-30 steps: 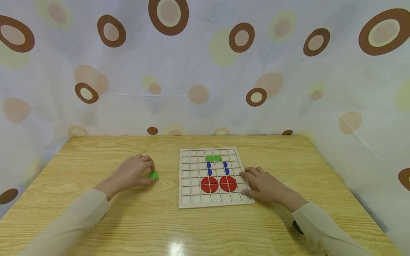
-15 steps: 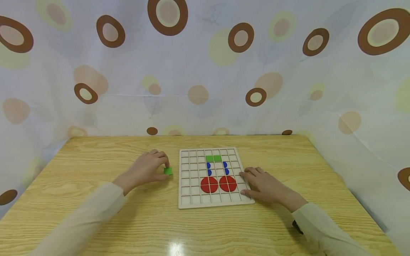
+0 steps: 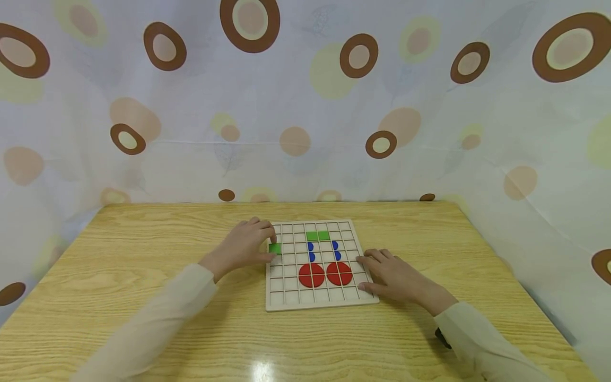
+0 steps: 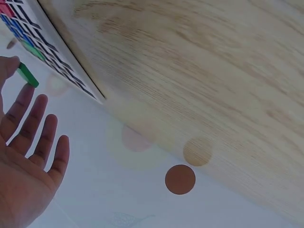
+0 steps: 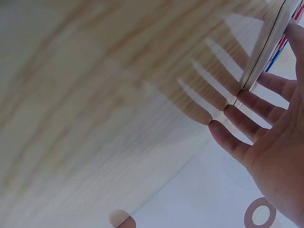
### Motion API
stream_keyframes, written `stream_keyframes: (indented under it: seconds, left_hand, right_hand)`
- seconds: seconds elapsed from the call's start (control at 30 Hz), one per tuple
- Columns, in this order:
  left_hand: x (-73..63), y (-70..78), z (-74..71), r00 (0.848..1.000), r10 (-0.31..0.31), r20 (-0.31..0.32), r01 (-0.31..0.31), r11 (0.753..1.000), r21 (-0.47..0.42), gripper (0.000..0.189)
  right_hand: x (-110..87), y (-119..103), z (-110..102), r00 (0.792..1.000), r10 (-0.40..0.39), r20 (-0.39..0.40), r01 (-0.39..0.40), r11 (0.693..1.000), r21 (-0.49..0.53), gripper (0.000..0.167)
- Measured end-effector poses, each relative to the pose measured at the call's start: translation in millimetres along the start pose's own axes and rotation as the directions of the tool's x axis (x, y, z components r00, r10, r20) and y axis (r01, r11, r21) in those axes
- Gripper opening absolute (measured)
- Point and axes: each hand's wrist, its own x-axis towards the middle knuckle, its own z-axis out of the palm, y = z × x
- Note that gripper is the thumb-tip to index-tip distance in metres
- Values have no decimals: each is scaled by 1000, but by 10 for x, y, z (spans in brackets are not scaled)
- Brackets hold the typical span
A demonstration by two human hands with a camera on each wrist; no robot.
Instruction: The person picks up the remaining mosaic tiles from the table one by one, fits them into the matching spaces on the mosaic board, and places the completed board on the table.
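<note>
My left hand [image 3: 242, 245] pinches a green square tile [image 3: 275, 248] between thumb and index finger. The tile is over the left edge of a pale grid board [image 3: 291, 298]; in the left wrist view the green tile [image 4: 28, 75] is tilted and apart from the board, with the other fingers spread. My right hand [image 3: 396, 276] rests at the board's right edge, its thumb and a fingertip on the rim and the other fingers touching the table. Set in the grid are two green squares [image 3: 312, 236], several blue half-rounds [image 3: 312, 257] and two red circles [image 3: 312, 281] of quarter pieces.
The board lies flat on a wood-grain table [image 3: 229, 329]. A pale cloth [image 3: 296, 106] with brown and beige circles hangs behind the table and along its sides. Something black [image 3: 442, 338] shows under the right sleeve.
Holding the green tile, my left hand has moved right from the bare table to over the board's left edge. My right hand and the board have stayed in place.
</note>
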Motion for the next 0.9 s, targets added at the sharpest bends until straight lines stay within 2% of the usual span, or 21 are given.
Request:
stream_keyframes:
  seconds: [0.47, 0.9]
  left_hand:
    - [449, 333, 99, 998, -26, 51, 27, 1000, -3, 26]
    - [799, 552, 126, 998, -22, 55, 23, 1000, -12, 25]
  right_hand:
    - [3, 13, 6, 1000, -5, -6, 5, 1000, -3, 62]
    - [5, 16, 9, 1000, 11, 10, -11, 1000, 17, 62]
